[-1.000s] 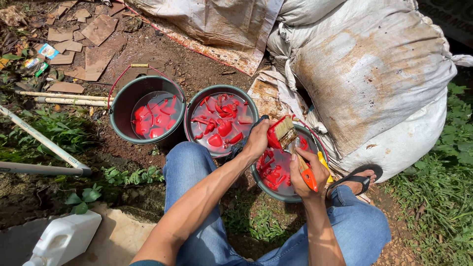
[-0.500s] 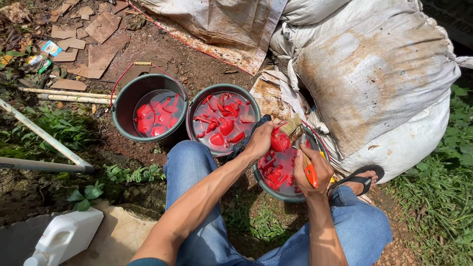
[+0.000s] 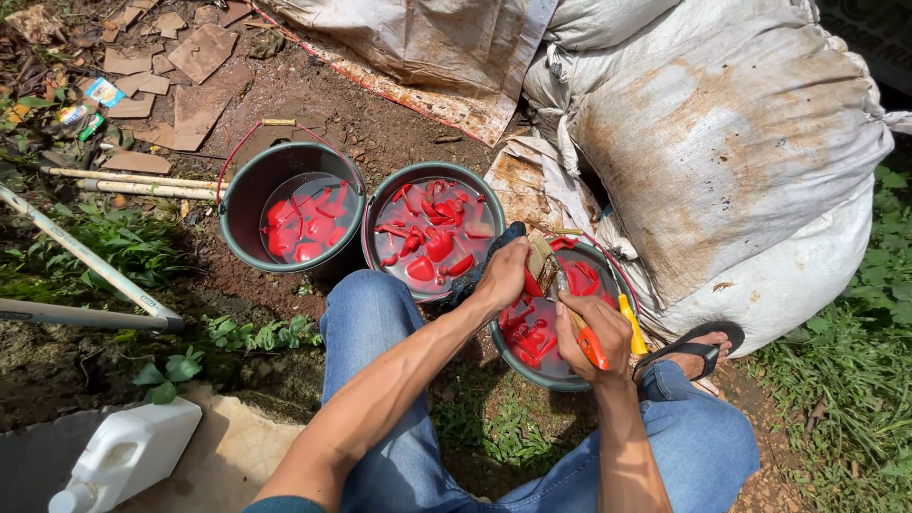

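- Paintbrush point(image 3: 566, 304), with an orange handle and pale bristles, sits over the nearest bucket point(image 3: 608, 275), its bristle end pointing up toward the left hand.
- Right hand point(image 3: 591, 332) is curled around the brush handle, fingers together and wrapped tight; the orange end sticks out below the palm.
- Left hand point(image 3: 503, 275) is closed, fingers bent down over a small red piece point(image 3: 532, 285) at the bucket's near rim; the fingertips are hidden, so how firmly they pinch cannot be told.
- The bristles lie just beside the left hand's knuckles, touching or nearly touching.
- A yellow-handled tool point(image 3: 631, 325) leans on the right rim of the same bucket.
- That bucket holds more red pieces lying in water.
- Middle bucket point(image 3: 429, 237) and far-left bucket point(image 3: 290, 214), both dark green, also hold red pieces in water; the far-left one has a red wire handle with a wooden grip.
- The three buckets stand in a row on bare brown soil, touching or nearly so.
- The person sits in blue jeans, knees either side of the near bucket, a sandalled foot point(image 3: 698, 350) to the right.
- Big stained white sacks point(image 3: 722, 142) rise behind the buckets.
- A white plastic jug point(image 3: 123, 456) lies at lower left on a concrete slab.
- Pale pipes point(image 3: 90, 256), broken tile pieces and grass surround the spot.
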